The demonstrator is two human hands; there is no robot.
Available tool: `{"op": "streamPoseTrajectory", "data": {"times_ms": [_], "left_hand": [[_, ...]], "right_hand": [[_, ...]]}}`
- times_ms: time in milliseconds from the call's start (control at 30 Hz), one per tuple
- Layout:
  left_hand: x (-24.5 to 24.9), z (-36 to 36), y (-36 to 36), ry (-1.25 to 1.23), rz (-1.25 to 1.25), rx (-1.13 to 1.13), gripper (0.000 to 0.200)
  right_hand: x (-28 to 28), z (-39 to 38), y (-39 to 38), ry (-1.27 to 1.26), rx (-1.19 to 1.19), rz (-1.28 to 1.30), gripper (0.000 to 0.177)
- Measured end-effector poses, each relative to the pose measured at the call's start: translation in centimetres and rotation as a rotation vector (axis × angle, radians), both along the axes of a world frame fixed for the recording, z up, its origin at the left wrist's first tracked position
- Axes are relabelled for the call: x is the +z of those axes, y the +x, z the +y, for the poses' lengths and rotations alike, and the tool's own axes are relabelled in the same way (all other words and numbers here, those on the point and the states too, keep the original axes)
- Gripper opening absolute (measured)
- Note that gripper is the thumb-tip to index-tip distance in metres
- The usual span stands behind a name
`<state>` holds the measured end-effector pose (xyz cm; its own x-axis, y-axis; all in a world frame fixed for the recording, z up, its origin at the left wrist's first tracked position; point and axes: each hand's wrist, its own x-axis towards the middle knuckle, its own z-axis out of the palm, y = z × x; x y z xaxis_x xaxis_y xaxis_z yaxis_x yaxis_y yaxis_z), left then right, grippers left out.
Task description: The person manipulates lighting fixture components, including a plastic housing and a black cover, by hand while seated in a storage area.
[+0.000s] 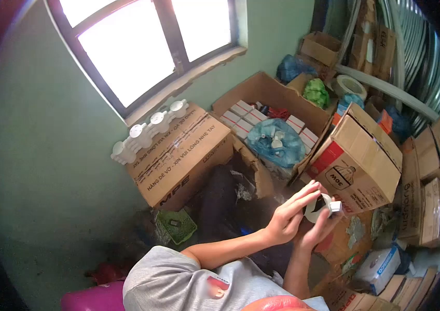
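A white round plastic fitting (311, 213) with a hollow middle and a short squarish stub (335, 206) is held between my two hands. My left hand (286, 216) presses on its upper left side with the fingers stretched along it and close together. From below, my right hand (315, 231) grips its lower side, the fingers partly hidden behind it. To the left, several white round junction boxes (159, 121) stand in a row on top of a closed cardboard box (183, 155); the held fitting resembles them.
An open carton (272, 85) holds small white boxes (243, 116) and a blue plastic bag (276, 142) of white parts. A tilted carton (360, 158) stands close beyond my hands. A green basket (176, 226) lies at lower left. Coiled pipes (427, 62) lean at the right.
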<state>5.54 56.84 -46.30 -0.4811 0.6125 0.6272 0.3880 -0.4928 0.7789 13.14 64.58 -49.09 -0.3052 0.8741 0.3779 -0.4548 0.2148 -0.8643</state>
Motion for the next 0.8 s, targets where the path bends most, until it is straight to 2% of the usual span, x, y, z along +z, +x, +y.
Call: {"op": "streamPoseTrajectory", "data": {"times_ms": [33, 100, 167, 200, 267, 300, 367, 400, 433, 500, 533, 567, 633, 667, 700, 767, 800], "left_hand": [[0.0, 0.1, -0.1, -0.024, -0.063, -0.050, 0.057], [-1.3, 0.2, 1.0, 0.036, 0.033, -0.063, 0.058], [-1.8, -0.8, 0.6, -0.097, 0.117, -0.217, 0.058], [-1.9, -1.0, 0.1, -0.188, 0.104, -0.296, 0.058], [-2.5, -1.3, -1.4, -0.184, 0.005, -0.206, 0.057], [-1.8, -1.3, -2.4, -0.167, -0.068, -0.122, 0.057], [0.6, -0.5, -2.8, 0.003, -0.225, 0.061, 0.057], [1.3, -0.2, -2.7, 0.075, -0.344, 0.003, 0.056], [1.5, 0.1, -3.3, 0.067, -0.169, -0.044, 0.054], [0.8, 1.4, -3.1, -0.056, 0.327, -0.086, 0.054], [0.0, 1.8, -1.4, -0.069, 0.165, -0.094, 0.051], [-0.7, 1.8, -1.0, -0.068, 0.157, -0.111, 0.051], [-2.3, 1.9, -1.7, -0.153, 0.179, -0.231, 0.044], [-2.6, 1.9, -1.9, -0.103, 0.282, -0.281, 0.039], [-2.9, 1.5, -1.7, -0.111, 0.282, -0.293, 0.039], [-2.8, 0.7, -2.1, -0.146, 0.381, -0.348, 0.039], [-2.3, 1.0, -3.1, -0.148, 0.402, -0.318, 0.043]], "right_hand": [[0.8, -0.2, -0.1, 0.009, 0.021, 0.076, 0.052], [3.3, 1.0, -0.3, 0.014, 0.162, 0.199, 0.055], [3.5, 3.9, 0.5, -0.032, 0.084, 0.176, 0.059], [3.5, 4.5, 0.6, -0.128, 0.117, 0.288, 0.061], [3.0, 5.6, 1.1, -0.231, 0.206, 0.415, 0.065], [3.1, 5.1, 0.9, -0.206, 0.198, 0.373, 0.064], [0.8, 5.0, 1.8, -0.168, 0.354, 0.104, 0.063], [-1.1, 4.3, 1.9, -0.092, 0.278, -0.101, 0.062], [-3.2, 3.4, 1.7, -0.022, 0.200, -0.307, 0.061], [-6.5, 2.1, 0.3, -0.086, -0.049, -0.328, 0.059], [-1.9, 1.2, -1.3, -0.571, 0.053, 0.158, 0.053], [-3.5, 2.4, -0.5, -0.527, 0.230, 0.287, 0.052], [-8.2, 4.4, 0.0, -0.381, 0.418, 0.498, 0.053], [-8.5, 3.7, -1.2, -0.806, 0.496, 1.017, 0.061], [-8.2, 1.8, -1.5, -1.376, 0.314, 1.226, 0.067], [-8.3, 6.0, -0.3, -0.892, 0.795, 0.634, 0.074], [-9.4, 4.8, -1.3, -0.835, 0.902, 0.826, 0.071]]}}
